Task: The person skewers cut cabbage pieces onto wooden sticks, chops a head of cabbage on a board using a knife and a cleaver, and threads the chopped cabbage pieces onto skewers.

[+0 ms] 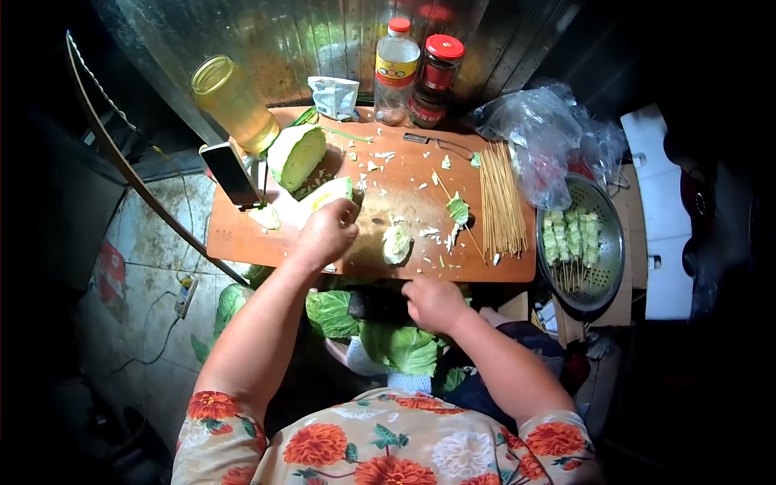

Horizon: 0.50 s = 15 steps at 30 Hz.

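Note:
My left hand (330, 231) is over the left part of the wooden board, its fingers curled against a pale cut cabbage wedge (325, 194). Close behind stands a larger cut cabbage (297, 158), its flat face turned to the right. Below the board's near edge, my right hand (435, 304) is closed on the handle of what looks like a cleaver; its dark, broad blade (378, 307) points left above green cabbage leaves (400, 346). The handle is hidden in my fist. A small cabbage chunk (397, 243) lies on the board between my hands.
Bamboo skewers (503, 202) lie on the right of the board (380, 174), among cabbage scraps. A steel colander (614, 279) holds skewered cabbage. A phone (232, 175), a yellowish jar (230, 97), a bottle (396, 77), red-lidded jars (440, 69) and a plastic bag (537, 133) line the edges.

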Motion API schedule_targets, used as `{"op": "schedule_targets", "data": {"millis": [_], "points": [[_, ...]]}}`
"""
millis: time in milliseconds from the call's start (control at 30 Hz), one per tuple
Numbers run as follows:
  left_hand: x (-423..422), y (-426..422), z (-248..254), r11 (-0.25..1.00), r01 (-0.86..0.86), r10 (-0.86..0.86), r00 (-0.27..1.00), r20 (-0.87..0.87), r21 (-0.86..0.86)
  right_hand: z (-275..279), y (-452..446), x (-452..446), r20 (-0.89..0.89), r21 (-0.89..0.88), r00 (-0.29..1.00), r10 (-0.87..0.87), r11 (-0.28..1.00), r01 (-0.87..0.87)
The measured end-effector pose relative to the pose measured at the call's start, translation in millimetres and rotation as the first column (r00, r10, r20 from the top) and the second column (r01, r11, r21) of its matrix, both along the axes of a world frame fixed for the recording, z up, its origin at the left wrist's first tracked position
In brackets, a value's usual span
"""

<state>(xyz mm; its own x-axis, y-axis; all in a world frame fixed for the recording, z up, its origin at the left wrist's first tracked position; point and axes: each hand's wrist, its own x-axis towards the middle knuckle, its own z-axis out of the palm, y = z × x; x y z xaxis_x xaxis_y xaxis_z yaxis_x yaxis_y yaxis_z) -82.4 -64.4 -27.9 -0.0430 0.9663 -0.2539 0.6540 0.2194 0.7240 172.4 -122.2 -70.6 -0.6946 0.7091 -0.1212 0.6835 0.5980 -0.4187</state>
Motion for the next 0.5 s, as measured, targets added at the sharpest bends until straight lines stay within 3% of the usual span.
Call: {"op": "schedule_targets", "data": {"millis": [33,67,167,233,367,500], "points": [[11,-3,-11,0.999,0.016,-0.014,0.998,0.057,-0.032,-8,-12,5,0.168,-0.070,0.986,0.005,0.998,0.007],[19,-7,-18,0.994,0.078,-0.078,0.997,0.006,-0.075,-14,-22,11,0.260,-0.131,0.965,0.038,0.991,-0.003],[44,-11,-13,0.974,0.182,-0.192,0.980,-0.059,-0.136,-45,-44,30,0.458,-0.253,0.881,0.116,0.967,0.005],[52,-10,-22,0.982,0.154,-0.162,0.984,-0.071,-0.108,-56,-51,39,0.461,-0.260,0.883,0.089,0.965,0.039],[47,1,-14,0.957,0.140,-0.154,0.987,-0.036,-0.254,-74,-52,47,0.425,-0.253,0.904,0.038,0.964,0.079],[29,9,-24,0.988,0.029,-0.044,0.995,-0.094,-0.154,-39,-37,31,0.499,-0.354,0.865,0.056,0.924,0.145]]}}
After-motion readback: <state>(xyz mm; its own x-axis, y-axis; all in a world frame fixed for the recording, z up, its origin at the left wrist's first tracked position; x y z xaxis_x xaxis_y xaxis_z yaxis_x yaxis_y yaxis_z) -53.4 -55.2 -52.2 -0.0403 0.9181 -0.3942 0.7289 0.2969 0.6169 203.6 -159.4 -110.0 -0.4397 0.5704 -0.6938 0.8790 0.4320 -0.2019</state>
